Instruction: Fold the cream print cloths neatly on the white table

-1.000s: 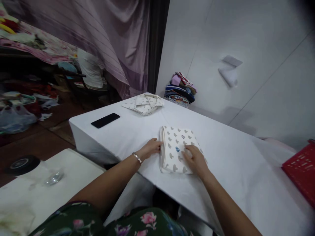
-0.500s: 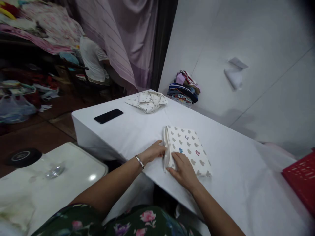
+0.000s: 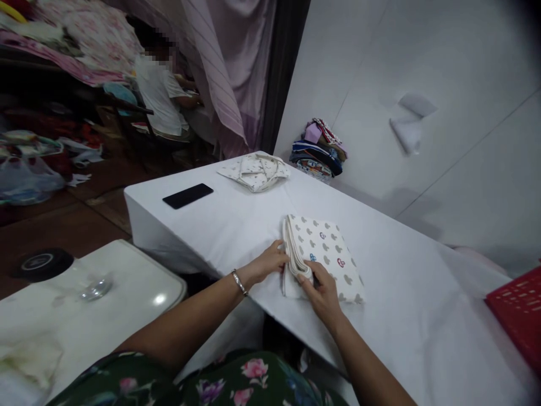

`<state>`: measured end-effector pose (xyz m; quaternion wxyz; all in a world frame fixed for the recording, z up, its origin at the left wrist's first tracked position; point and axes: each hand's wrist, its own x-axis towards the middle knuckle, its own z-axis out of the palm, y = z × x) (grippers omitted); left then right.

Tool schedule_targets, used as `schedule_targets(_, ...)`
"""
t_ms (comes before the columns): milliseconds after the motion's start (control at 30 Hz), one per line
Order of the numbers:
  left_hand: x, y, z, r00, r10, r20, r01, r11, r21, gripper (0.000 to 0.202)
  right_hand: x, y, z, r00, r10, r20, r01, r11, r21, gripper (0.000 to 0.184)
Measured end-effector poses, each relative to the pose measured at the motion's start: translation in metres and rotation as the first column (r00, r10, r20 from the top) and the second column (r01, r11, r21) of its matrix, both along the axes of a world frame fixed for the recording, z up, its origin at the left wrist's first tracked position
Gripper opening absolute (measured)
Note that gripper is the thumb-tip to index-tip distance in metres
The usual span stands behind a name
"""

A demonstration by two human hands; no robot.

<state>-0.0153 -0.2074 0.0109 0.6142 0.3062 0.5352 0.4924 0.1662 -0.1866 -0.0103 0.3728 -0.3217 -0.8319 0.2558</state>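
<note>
A folded white cloth (image 3: 327, 251) printed with grey mouse-head shapes lies on the white table (image 3: 236, 225) in front of me. My left hand (image 3: 270, 262), with a bracelet at the wrist, presses against the cloth's left folded edge, fingers bent onto the layers. My right hand (image 3: 321, 290) pinches the near left corner of the cloth, lifting the top layers a little.
A black phone (image 3: 188, 195) lies at the table's far left. A second folded white garment (image 3: 256, 171) sits behind it, and a stack of coloured clothes (image 3: 319, 152) stands against the wall. A red basket (image 3: 518, 313) is at the right edge. A person sits beyond the table.
My right hand slid from the top of the cloth to its near left corner and closed on the layers. The left hand stayed at the folded edge.
</note>
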Motion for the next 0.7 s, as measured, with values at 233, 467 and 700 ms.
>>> schedule_targets(233, 0.003, -0.003, -0.009, 0.992, 0.036, 0.120, -0.032, 0.999, -0.030, 0.079, 0.000, -0.009, -0.010, 0.944, 0.099, 0.316, -0.194, 0.939, 0.284, 0.044)
schedule_targets(467, 0.004, 0.001, -0.011, 0.998, 0.018, 0.061, -0.017, 1.000, -0.017, 0.066, -0.001, -0.016, -0.008, 0.939, 0.103, 0.329, -0.209, 0.929, 0.306, 0.046)
schedule_targets(700, 0.011, 0.003, -0.016, 0.988, 0.073, -0.133, -0.065, 0.996, 0.063, 0.059, -0.004, 0.017, 0.019, 0.991, 0.082, 0.105, -0.098, 0.982, 0.159, 0.028)
